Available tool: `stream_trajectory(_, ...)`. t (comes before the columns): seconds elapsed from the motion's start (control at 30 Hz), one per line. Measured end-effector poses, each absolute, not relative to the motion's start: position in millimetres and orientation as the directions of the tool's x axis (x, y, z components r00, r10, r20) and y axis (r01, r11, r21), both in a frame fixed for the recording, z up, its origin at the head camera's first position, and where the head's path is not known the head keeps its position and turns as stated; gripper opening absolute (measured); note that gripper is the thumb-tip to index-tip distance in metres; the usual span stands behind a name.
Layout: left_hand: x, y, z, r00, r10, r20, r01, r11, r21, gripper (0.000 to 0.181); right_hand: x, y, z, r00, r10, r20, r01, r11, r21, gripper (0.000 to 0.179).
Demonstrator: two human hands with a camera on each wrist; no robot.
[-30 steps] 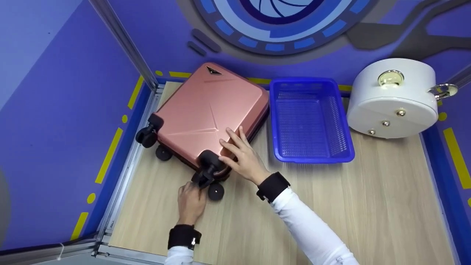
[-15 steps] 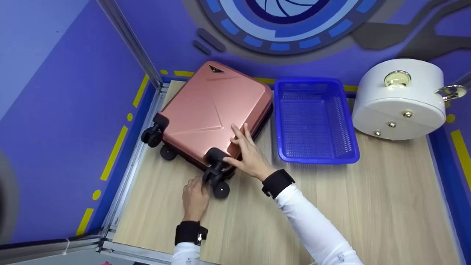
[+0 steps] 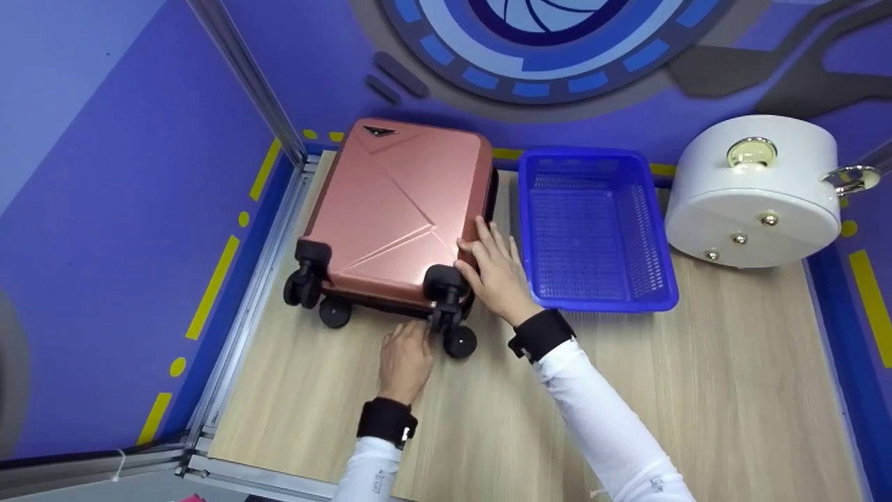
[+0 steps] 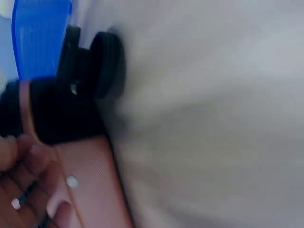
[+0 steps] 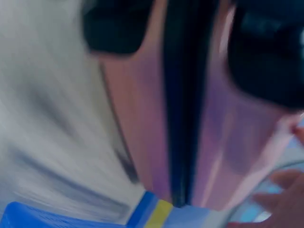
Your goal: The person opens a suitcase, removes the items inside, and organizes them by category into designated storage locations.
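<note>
A pink hard-shell suitcase [image 3: 411,202] lies flat near the back left corner, its black wheels [image 3: 460,341] facing me. My left hand [image 3: 405,362] touches its wheeled end between the wheels. In the left wrist view the fingers [image 4: 47,178] of that hand lie loosely bent against the pink shell beside a black corner piece. Along the suitcase's right side, near the front corner, my right hand [image 3: 500,275] rests with fingers spread and mostly straight. The right wrist view is blurred and shows the suitcase's edge and part of the hand's fingers [image 5: 285,199].
A blue plastic basket [image 3: 596,303] stands just right of the suitcase, close to my right hand. Further right is a white rounded case [image 3: 752,174] with gold-coloured knobs. Blue walls [image 3: 230,125] enclose the wooden surface [image 3: 557,418] at the back and sides.
The suitcase has turned counterclockwise: its wheeled end has swung right and its far end left, so it lies straighter. Both hands have moved right with it.
</note>
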State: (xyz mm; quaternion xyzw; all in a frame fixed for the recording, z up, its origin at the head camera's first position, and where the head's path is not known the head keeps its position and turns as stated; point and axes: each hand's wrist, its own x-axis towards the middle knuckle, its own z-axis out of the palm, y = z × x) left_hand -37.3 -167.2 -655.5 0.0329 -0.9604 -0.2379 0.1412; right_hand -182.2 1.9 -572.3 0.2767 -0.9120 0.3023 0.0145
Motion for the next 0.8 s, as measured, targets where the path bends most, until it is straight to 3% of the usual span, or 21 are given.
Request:
stream_trajectory(0.13,-50,-142,-653,-0.961,-0.112,0.254,0.008,0.903,0.429,0.006,-167,1,-564,-0.866,-0.473,0.160,-0.475,0.682,-0.556,0.062)
stream_trajectory(0.33,-62,-120,-654,-0.951,-0.110,0.289,0.019,0.911,0.411,0.007,-157,0,-573,-0.794,-0.547,0.264,-0.598,0.627,-0.499,0.059)
stream_trajectory(0.47,-61,-120,-654,-0.954,-0.117,0.277,0.015,0.902,0.431,0.012,-161,5,-579,-0.763,-0.551,0.337,-0.640,0.577,-0.508,0.062)
stream_trajectory(0.8,-63,-129,-655,-0.964,-0.107,0.245,0.032,0.865,0.501,0.016,-166,11,-584,-0.768,-0.535,0.352,-0.636,0.571,-0.519,0.069)
